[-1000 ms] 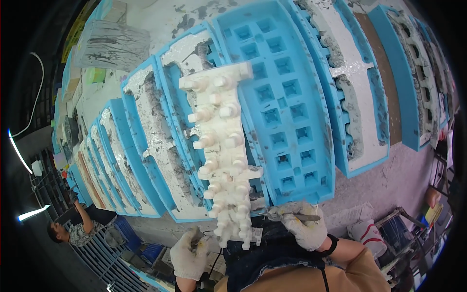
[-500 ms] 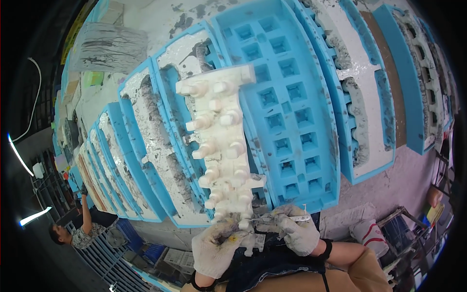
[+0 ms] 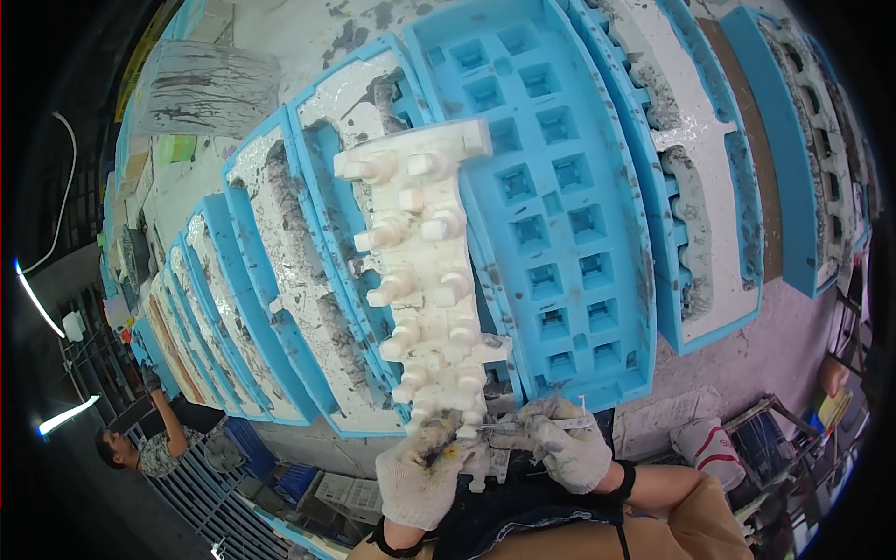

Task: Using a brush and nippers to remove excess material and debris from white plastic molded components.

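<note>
A long white cast piece (image 3: 425,280) with two rows of rounded knobs lies lengthwise across the blue moulds, its near end close to my body. My left hand (image 3: 420,481), in a stained white knit glove, is closed around that near end. Opposite it, my right hand (image 3: 565,453), gloved likewise, grips a thin knife-like tool (image 3: 571,423) with a pale handle. The slim tip of the tool points left and reaches the edge of the piece beside my left fingers. Its exact kind is too small to tell.
Under the piece's right side sits a blue mould (image 3: 537,173) with rows of square hollows. More blue moulds filled with white material (image 3: 714,224) stand on both sides. Further left, a co-worker (image 3: 154,448) reaches toward the row's end. A white sack (image 3: 705,448) lies at lower right.
My left hand has shifted slightly to the right along the near end of the piece. My right hand and the tool have barely moved. The co-worker's arm is a little lower.
</note>
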Demonstrator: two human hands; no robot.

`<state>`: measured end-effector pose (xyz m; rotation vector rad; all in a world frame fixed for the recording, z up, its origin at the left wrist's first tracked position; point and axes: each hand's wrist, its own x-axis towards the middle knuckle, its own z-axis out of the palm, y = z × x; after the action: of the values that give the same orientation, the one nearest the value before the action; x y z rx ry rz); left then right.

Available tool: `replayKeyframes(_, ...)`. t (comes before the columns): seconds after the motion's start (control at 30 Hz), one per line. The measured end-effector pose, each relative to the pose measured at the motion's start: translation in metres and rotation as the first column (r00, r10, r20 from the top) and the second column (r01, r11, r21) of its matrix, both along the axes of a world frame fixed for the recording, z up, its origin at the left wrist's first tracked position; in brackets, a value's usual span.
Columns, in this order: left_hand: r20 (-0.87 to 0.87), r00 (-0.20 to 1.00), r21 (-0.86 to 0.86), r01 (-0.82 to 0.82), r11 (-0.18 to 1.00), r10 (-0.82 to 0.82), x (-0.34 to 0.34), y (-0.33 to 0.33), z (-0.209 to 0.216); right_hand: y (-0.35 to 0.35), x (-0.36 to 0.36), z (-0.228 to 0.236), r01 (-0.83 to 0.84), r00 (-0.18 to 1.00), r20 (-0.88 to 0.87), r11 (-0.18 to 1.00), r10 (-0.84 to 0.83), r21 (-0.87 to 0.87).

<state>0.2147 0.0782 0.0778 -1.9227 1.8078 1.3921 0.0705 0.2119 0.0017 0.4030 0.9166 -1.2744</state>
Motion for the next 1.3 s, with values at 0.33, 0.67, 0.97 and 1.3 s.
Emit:
replayKeyframes(0.33, -0.021, 1.0, 0.042, -0.02, 0.999, 0.021, 0.003, 0.003, -0.002, 0.008, 0.0, -0.004, -0.086, 0.996, -0.011, 0.996, 0.086, 0.008)
replayKeyframes(0.67, -0.062, 0.996, 0.005, -0.06, 0.998, 0.06, 0.0, 0.002, -0.001, 0.012, 0.005, -0.01, -0.03, 0.999, 0.022, 0.999, 0.03, -0.023)
replayKeyframes(0.97, -0.025, 0.999, 0.028, 0.041, 0.999, -0.04, -0.002, -0.003, 0.004, 0.039, 0.023, -0.038, 0.044, 0.976, 0.214, 0.999, -0.047, 0.019)
replayKeyframes(1.3, -0.087, 0.996, 0.045, 0.007, 0.999, -0.003, 0.011, 0.003, -0.005, 0.028, 0.019, -0.029, 0.12, 0.967, 0.229, 0.992, -0.107, -0.043)
